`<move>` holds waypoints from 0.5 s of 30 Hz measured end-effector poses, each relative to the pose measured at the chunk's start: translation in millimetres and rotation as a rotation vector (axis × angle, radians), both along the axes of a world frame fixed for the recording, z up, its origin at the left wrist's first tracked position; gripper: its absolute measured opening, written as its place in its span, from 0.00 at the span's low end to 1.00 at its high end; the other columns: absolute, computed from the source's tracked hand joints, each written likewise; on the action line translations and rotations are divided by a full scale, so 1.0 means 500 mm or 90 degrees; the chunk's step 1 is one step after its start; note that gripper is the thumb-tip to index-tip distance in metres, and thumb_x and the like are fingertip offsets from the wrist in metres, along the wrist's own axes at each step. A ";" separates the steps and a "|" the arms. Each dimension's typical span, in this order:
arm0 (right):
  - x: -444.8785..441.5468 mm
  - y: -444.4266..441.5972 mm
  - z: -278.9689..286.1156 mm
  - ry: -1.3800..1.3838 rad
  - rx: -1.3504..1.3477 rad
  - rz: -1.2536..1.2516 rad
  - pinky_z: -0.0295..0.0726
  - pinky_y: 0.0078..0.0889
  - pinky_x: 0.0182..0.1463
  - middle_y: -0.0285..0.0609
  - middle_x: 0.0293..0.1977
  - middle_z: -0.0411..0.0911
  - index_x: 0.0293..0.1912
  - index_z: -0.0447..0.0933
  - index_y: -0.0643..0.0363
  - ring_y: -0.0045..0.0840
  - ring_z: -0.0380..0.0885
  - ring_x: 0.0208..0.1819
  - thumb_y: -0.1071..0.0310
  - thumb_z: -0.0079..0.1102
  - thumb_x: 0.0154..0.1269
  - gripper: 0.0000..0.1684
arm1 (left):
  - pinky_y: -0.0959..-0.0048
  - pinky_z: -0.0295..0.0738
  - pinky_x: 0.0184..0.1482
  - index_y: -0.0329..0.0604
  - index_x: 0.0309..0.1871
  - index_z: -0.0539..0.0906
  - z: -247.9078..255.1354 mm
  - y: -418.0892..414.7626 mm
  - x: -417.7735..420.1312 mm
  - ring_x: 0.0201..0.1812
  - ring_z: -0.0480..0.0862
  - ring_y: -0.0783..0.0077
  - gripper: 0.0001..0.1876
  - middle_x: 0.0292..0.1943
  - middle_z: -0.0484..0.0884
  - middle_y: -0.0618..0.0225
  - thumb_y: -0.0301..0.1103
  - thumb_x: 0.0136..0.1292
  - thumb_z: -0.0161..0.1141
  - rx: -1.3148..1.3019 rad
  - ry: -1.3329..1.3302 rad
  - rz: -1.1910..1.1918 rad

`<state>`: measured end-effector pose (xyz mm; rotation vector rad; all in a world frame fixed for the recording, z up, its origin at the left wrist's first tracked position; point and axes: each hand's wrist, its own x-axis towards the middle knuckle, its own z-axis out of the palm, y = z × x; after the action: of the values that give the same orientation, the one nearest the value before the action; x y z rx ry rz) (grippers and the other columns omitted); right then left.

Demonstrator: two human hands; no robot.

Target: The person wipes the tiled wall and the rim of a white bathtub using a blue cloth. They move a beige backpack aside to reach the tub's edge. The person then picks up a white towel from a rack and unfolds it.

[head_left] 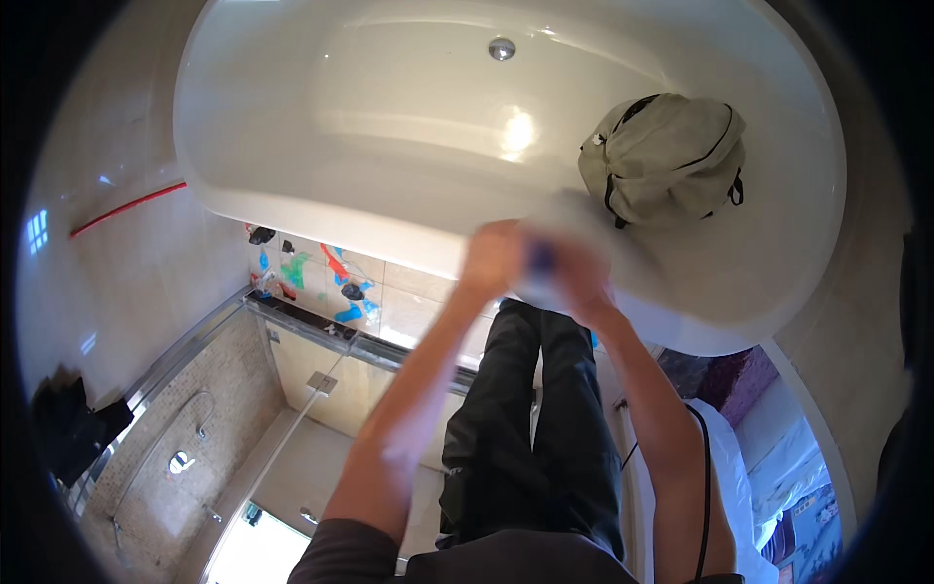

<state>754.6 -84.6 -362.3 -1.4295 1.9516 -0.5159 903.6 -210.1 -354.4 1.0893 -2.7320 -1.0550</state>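
Both hands are blurred by motion over the near rim of a white bathtub (408, 164). My left hand (492, 255) and my right hand (584, 274) are close together, with a small dark blue thing (541, 257) between them. A pale, smeared shape lies around the hands; what it is cannot be told, nor can the fingers be made out. A beige backpack (675, 160) with black trim rests in the tub, beyond my right hand. The round metal drain (501, 49) shows near the top.
Scraps of coloured plastic (294, 271) litter the tiled floor left of my legs. Behind them is the shower enclosure's metal track (372, 343). A red strip (129, 209) runs along the left wall, and a black bag-like thing (80, 423) is at the far left.
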 end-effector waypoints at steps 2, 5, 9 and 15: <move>-0.020 -0.080 0.008 -0.102 0.069 0.112 0.75 0.45 0.58 0.49 0.48 0.80 0.52 0.78 0.58 0.44 0.78 0.54 0.59 0.61 0.65 0.19 | 0.59 0.77 0.46 0.44 0.33 0.85 0.004 -0.086 0.094 0.38 0.86 0.55 0.13 0.31 0.86 0.59 0.39 0.67 0.53 -0.078 -0.079 0.027; -0.021 -0.136 -0.043 -0.268 0.133 0.137 0.75 0.43 0.59 0.49 0.49 0.79 0.54 0.76 0.58 0.42 0.78 0.55 0.60 0.62 0.65 0.21 | 0.60 0.76 0.45 0.45 0.33 0.86 0.012 -0.112 0.132 0.35 0.85 0.56 0.12 0.29 0.86 0.63 0.39 0.67 0.54 -0.142 -0.140 0.033; 0.021 -0.162 -0.137 -0.232 0.027 0.120 0.75 0.40 0.61 0.50 0.51 0.78 0.58 0.75 0.59 0.40 0.78 0.54 0.62 0.63 0.65 0.24 | 0.62 0.73 0.41 0.48 0.30 0.86 0.017 -0.103 0.117 0.30 0.83 0.60 0.09 0.25 0.84 0.69 0.36 0.64 0.58 -0.105 -0.088 0.113; 0.005 -0.189 -0.284 -0.170 0.145 0.177 0.71 0.46 0.66 0.51 0.59 0.77 0.64 0.74 0.53 0.42 0.76 0.60 0.61 0.53 0.71 0.24 | 0.65 0.72 0.39 0.49 0.27 0.84 0.013 -0.106 0.127 0.29 0.83 0.67 0.04 0.24 0.84 0.74 0.31 0.55 0.60 -0.116 -0.095 0.080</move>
<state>757.0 -178.9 -504.5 -1.3779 1.5195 -0.3255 966.8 -262.9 -347.7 1.3383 -2.7587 -0.7204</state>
